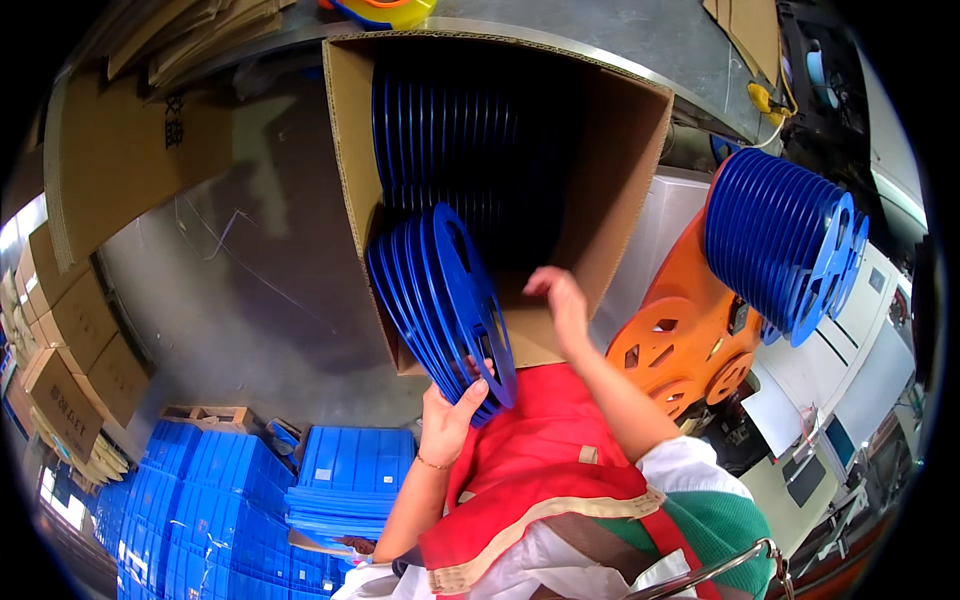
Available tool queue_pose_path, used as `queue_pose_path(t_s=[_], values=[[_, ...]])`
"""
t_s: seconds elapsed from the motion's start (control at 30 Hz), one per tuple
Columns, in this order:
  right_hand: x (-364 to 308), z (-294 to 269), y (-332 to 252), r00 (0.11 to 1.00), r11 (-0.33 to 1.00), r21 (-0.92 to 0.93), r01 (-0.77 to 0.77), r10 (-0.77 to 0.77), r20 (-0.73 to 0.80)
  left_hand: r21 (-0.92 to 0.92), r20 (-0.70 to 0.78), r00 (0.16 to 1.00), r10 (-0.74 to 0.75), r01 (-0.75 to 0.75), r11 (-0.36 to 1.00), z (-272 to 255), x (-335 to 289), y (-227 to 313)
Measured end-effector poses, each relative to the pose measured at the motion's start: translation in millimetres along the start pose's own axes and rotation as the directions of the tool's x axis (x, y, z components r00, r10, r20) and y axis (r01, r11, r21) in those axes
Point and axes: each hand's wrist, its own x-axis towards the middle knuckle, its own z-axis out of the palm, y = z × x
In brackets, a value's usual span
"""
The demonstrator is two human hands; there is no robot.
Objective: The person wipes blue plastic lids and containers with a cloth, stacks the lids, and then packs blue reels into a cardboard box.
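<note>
A batch of blue plastic reels (430, 300) leans at the near left edge of an open cardboard box (615, 190). My left hand (455, 408) grips their lower near rims, with the thumb on the outermost reel. My right hand (562, 298) is raised over the near right side of the box, apart from the reels, its fingers curled and nothing visible in them. Inside the box, more blue reels (445, 125) stand on edge in rows along the left. The right part of the box interior is too dark to make out.
To the right, an orange machine part (650, 345) stands beside a stack of blue reels (775, 235). Blue crates (225, 490) are piled at lower left, and cardboard boxes (75, 340) at far left. A metal table (560, 40) runs behind the box.
</note>
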Motion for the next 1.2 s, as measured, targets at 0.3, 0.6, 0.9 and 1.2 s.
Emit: queue_pose_path(t_s=[0.3,0.6,0.9,1.2], values=[[-74,27,-67,0.785,0.961,-0.224,-0.165,0.265,0.560,0.023,0.129,0.991,-0.033,0.030,0.999,6,6,-8],[-74,2,-62,0.948,0.914,0.272,-0.303,0.259,0.185,-0.035,0.124,0.992,-0.010,0.014,0.999,28,5,3],[-60,-22,-74,0.901,0.944,0.223,-0.244,0.305,-0.309,0.008,0.018,0.999,-0.041,0.041,0.999,19,2,-2],[-45,1,-48,0.827,0.995,-0.103,-0.008,-0.051,-0.560,0.021,-0.027,0.999,-0.022,0.022,1.000,3,-2,-5]])
